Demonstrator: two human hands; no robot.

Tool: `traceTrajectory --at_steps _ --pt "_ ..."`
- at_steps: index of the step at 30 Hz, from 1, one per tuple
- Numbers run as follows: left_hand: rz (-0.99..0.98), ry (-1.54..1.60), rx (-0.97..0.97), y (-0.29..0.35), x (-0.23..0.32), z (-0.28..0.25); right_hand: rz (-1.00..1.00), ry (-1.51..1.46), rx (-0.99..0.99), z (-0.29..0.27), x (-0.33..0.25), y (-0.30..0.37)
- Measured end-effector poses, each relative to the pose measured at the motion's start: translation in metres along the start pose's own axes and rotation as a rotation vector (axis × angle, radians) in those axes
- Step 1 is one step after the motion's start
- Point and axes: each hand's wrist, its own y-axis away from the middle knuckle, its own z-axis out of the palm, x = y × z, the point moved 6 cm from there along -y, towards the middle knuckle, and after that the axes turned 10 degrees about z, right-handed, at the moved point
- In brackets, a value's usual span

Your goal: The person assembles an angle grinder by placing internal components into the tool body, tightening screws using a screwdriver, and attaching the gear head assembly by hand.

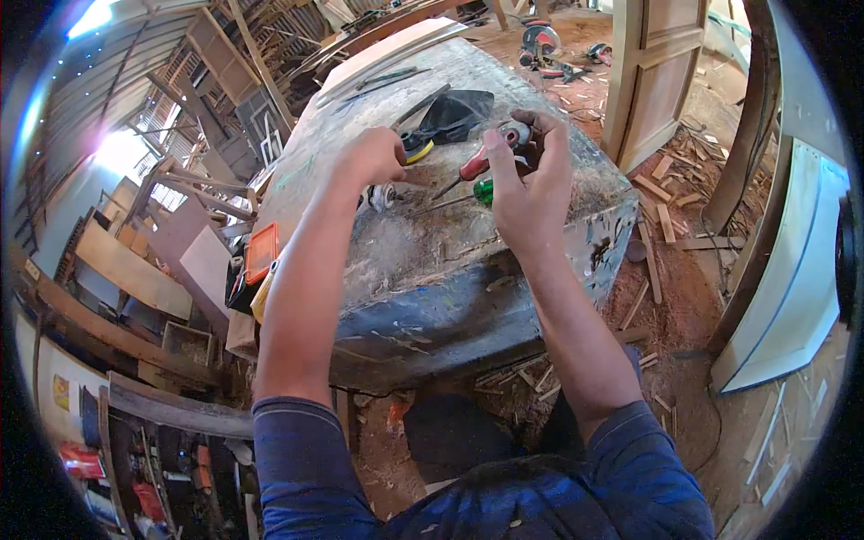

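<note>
My right hand (533, 175) is closed round a grey metal machine part (515, 135) with a round bearing-like end, held over the bench. A red-handled screwdriver (474, 164) points down and left from beside my thumb; whether the hand also grips it I cannot tell. Below it lies a green-handled screwdriver (484, 191). My left hand (373, 157) has its fingers curled down at the bench, next to a round black piece with a yellow rim (417, 148); its fingertips are partly hidden. Near the left wrist sits a small silvery metal part (382, 196).
A black guard-like piece (459, 112) lies behind the hands on the worn workbench (405, 310). An orange tray (262, 250) stands at its left edge. To the right are a wooden door (655, 76) and wood offcuts (666, 220) on the floor. A saw (542, 40) stands farther back.
</note>
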Motion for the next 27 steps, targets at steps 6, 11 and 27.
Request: traceTrajectory --at_steps 6,11,27 --pt "-0.005 -0.019 0.113 -0.006 0.012 -0.004 0.038 0.002 0.010 -0.004 0.003 -0.002" --pt "0.124 0.230 0.477 0.063 0.014 -0.055 0.111 -0.064 -0.006 -0.004 0.007 -0.003" --pt "-0.113 0.329 0.843 0.305 -0.074 -0.001 0.046 -0.002 -0.030 0.001 0.016 -0.004"
